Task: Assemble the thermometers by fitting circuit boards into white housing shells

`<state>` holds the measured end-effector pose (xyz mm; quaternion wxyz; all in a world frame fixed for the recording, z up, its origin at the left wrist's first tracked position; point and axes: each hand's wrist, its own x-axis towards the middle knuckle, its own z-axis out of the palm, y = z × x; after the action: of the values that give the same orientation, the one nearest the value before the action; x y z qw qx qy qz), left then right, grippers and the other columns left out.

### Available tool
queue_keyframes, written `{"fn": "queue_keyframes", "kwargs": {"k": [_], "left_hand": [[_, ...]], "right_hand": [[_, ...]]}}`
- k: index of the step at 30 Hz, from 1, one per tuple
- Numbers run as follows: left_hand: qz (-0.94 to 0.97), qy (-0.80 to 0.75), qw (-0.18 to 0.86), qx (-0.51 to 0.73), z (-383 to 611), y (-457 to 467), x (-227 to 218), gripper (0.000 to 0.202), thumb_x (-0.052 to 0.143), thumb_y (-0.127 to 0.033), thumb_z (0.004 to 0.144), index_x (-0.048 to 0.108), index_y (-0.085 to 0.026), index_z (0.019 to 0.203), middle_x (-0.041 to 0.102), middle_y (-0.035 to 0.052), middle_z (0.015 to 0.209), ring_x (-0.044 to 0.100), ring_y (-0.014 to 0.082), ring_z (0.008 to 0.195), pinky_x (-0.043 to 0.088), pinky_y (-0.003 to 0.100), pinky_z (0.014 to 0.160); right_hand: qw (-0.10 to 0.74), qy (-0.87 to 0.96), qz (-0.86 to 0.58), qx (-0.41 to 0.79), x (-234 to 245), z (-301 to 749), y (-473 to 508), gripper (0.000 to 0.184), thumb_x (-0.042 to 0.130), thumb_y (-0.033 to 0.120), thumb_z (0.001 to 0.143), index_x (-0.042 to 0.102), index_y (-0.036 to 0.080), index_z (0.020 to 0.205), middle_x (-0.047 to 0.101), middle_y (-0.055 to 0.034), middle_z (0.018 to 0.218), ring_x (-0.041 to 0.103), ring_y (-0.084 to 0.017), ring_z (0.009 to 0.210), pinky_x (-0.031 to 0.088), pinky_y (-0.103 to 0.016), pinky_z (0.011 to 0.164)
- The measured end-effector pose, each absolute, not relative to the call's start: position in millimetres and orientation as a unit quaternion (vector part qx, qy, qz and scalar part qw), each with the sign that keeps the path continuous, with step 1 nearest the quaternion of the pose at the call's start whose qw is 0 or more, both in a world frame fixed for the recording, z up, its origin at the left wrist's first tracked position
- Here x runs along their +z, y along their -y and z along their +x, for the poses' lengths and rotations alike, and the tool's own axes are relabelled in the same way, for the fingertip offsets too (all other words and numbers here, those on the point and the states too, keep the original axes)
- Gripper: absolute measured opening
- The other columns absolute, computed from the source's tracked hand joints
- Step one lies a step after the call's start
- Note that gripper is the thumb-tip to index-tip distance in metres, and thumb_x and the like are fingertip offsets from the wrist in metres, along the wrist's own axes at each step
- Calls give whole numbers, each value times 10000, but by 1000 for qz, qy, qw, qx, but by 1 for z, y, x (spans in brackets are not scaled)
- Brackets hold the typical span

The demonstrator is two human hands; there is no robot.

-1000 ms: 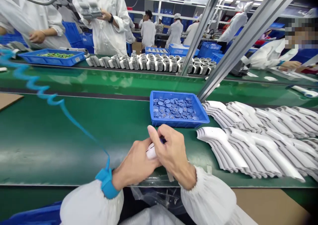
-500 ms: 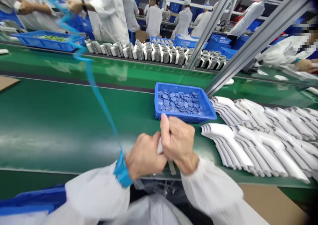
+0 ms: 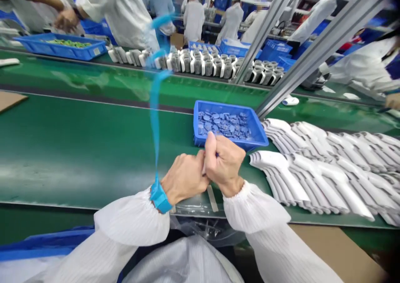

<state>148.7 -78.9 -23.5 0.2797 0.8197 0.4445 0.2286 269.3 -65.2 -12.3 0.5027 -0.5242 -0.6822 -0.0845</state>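
My left hand (image 3: 186,175) and my right hand (image 3: 225,161) are closed and pressed together above the front part of the green bench. A sliver of something pale shows between them; the fingers hide the rest, so its kind cannot be made out. My right thumb points up and away from me. Around my left wrist sits a blue wrist strap (image 3: 161,197), its cord rising over the bench. Just beyond my right hand stands a blue bin (image 3: 196,125) holding many small blue plastic pieces (image 3: 223,125).
White curved plastic housings (image 3: 300,179) lie in nested rows on the right. A slanted metal post (image 3: 300,62) rises behind the bin. Grey-and-white parts (image 3: 200,64) line the far side, near a blue tray (image 3: 90,52) of green pieces. Co-workers in white coats stand beyond.
Both hands have moved slightly away from me, still pressed together, and less of the pale thing shows. The blue cord has swung right. A co-worker's hand at upper left has moved left and down.
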Motion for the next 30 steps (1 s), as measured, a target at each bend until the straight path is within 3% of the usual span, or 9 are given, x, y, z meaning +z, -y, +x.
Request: {"fn": "queue_keyframes", "kwargs": {"k": [5, 8, 11, 14, 18, 20, 22, 25, 30], "left_hand": [[754, -425, 408, 291, 143, 81, -22, 235, 614, -402, 880, 566, -181, 942, 696, 22, 813, 621, 172, 651, 393, 266, 569], [777, -436, 353, 285, 148, 85, -30, 189, 575, -338, 880, 545, -165, 951, 701, 55, 791, 631, 201, 623, 363, 286, 556], [804, -465, 251, 271, 158, 91, -35, 175, 565, -253, 829, 544, -144, 965, 701, 92, 759, 643, 244, 606, 321, 309, 548], [801, -473, 260, 261, 156, 95, -28, 138, 549, -294, 873, 534, -165, 921, 676, 52, 705, 602, 204, 548, 297, 297, 524], [777, -488, 320, 238, 119, 93, -5, 213, 560, -413, 922, 546, -206, 875, 631, -24, 695, 552, 146, 563, 333, 263, 533], [779, -499, 317, 208, 94, 89, 5, 199, 585, -421, 917, 580, -223, 899, 640, -37, 740, 567, 145, 619, 368, 258, 569], [787, -515, 284, 188, 75, 86, 10, 175, 624, -383, 901, 602, -245, 1007, 680, -32, 882, 616, 159, 743, 419, 263, 643], [826, -515, 157, 166, 74, 82, 6, 403, 699, -275, 848, 556, -232, 1223, 673, 35, 1161, 630, 229, 1005, 463, 334, 821], [898, -439, -10, 16, 110, 78, -3, 136, 558, -202, 932, 652, -130, 1000, 693, 116, 943, 622, 315, 907, 446, 440, 761]], "right_hand": [[495, 613, -616, 6, -2, 280, 66, 546, 442, 386, 1013, 556, 178, 521, 554, 11, 517, 480, -91, 494, 312, -261, 545], [419, 669, -614, 13, -3, 279, 70, 547, 453, 437, 1000, 598, 178, 542, 609, -4, 555, 532, -104, 539, 309, -261, 561], [419, 659, -624, -4, -8, 275, 74, 598, 413, 407, 1008, 586, 180, 482, 576, -7, 476, 506, -95, 461, 294, -262, 532], [408, 684, -602, 51, -1, 283, 71, 609, 396, 411, 1015, 619, 186, 495, 601, -1, 485, 538, -96, 471, 317, -251, 533], [255, 726, -628, 113, 22, 316, 34, 564, 357, 443, 1042, 731, 186, 707, 715, -6, 664, 651, -121, 622, 408, -232, 622], [175, 739, -645, 87, 27, 330, 3, 386, 445, 357, 1028, 757, 178, 888, 767, -35, 880, 697, -150, 820, 448, -235, 753], [120, 750, -644, 86, 23, 336, -26, 179, 607, 273, 951, 752, 175, 990, 765, -61, 1000, 692, -181, 969, 458, -250, 858], [49, 750, -652, 103, 7, 326, -58, 208, 724, 271, 874, 717, 142, 1036, 737, -88, 1048, 678, -206, 1015, 501, -338, 924], [13, 738, -667, 101, -2, 305, -71, 236, 671, 295, 923, 663, 127, 1089, 679, -81, 1139, 658, -211, 1048, 540, -438, 931]]}}
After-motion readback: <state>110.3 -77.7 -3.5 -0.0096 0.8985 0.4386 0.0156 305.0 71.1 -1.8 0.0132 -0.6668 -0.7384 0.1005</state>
